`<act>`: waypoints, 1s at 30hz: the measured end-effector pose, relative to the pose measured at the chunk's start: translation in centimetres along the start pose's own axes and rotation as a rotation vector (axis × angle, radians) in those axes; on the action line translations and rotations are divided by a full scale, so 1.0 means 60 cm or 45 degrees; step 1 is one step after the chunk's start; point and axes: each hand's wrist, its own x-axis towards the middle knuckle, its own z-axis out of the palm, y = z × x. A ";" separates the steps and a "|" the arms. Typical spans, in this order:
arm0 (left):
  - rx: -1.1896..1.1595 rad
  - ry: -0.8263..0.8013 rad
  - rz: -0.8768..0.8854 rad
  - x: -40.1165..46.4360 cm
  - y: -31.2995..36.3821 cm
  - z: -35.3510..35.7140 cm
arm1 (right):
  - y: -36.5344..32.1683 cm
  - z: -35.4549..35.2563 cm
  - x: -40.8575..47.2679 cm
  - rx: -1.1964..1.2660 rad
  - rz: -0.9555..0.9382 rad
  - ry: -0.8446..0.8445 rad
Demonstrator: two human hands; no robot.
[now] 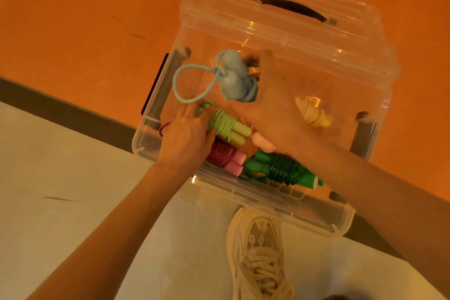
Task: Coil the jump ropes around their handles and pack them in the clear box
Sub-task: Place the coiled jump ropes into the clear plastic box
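While both hands reach inside it, the scene runs as follows.
Box: clear box point(243, 198) on the floor, open, its lid point(280, 5) beyond the hands.
Right hand: right hand point(270, 105) curled round the blue rope point(233, 78); a loose loop trails to its left.
Left hand: left hand point(187, 139), fingers fairly straight, pressing the light green rope point(226, 124).
Other ropes: dark red rope point(224, 156) just under the left hand; dark green rope point(282, 168) beneath the right forearm; cream rope point(314, 112) right of the right hand.
Shoe: pale shoe point(260, 253) nearer than both hands.
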 end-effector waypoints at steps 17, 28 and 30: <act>-0.371 0.155 -0.073 0.003 -0.004 -0.004 | 0.073 0.082 0.077 -0.958 -0.002 -0.266; -0.718 0.327 -0.066 0.015 0.027 -0.040 | 0.068 0.043 -0.006 -0.779 -0.006 -0.384; -0.765 0.371 -0.056 0.032 0.040 -0.055 | 0.038 0.018 -0.009 -0.616 -0.036 -0.209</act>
